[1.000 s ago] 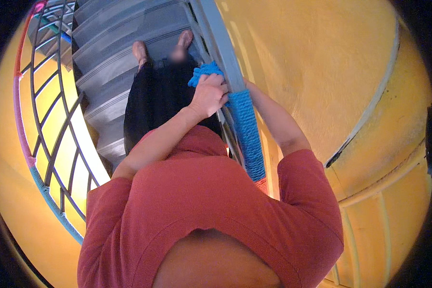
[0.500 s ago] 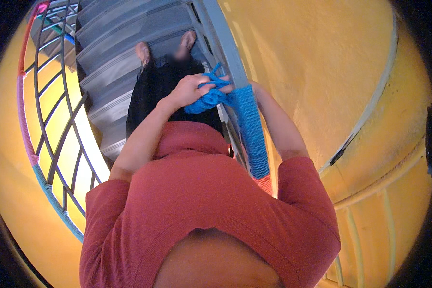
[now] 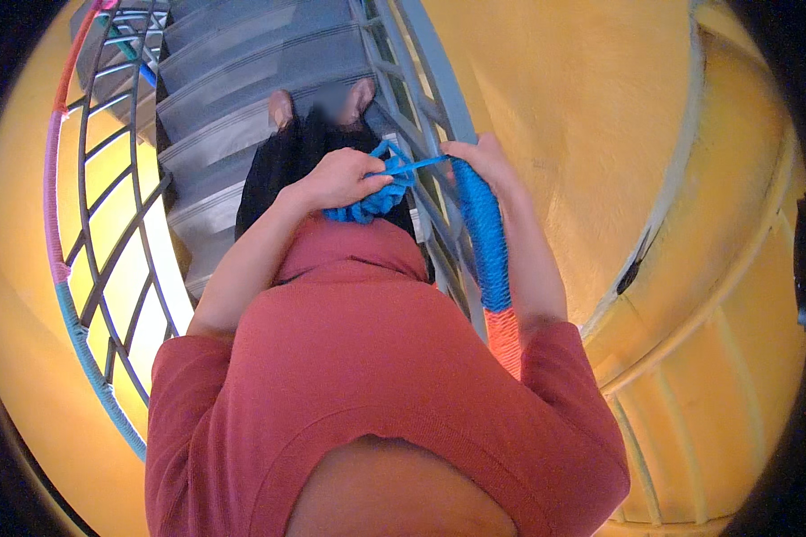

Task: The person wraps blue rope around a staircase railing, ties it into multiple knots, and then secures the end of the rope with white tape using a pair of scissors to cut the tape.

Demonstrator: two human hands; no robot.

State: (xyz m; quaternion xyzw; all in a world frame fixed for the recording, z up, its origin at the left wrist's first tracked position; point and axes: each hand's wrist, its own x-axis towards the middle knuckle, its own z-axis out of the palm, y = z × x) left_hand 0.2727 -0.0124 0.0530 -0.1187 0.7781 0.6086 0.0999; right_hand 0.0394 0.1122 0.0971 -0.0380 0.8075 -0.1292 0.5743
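My left hand is closed round a loose bundle of blue cord, in front of my lower body. A taut strand of it runs right to the grey handrail. There my right hand reaches over from the rail's outer side, its fingertips pressing the strand at the upper end of the blue wrapping. The wrapping's turns lie tightly side by side around the rail. Below it, nearer me, the rail is wrapped in orange-red cord. My right fingers are partly hidden behind the rail.
I stand on grey stairs, my feet on a step. Metal bars run under the right handrail. On the left is another railing with a multicoloured wrapped rail. A curved yellow wall rises to the right.
My hands have drawn apart: the left with the bundle moved slightly left, the right came up over the rail. The strand between them is now stretched straight. The view has shifted a little.
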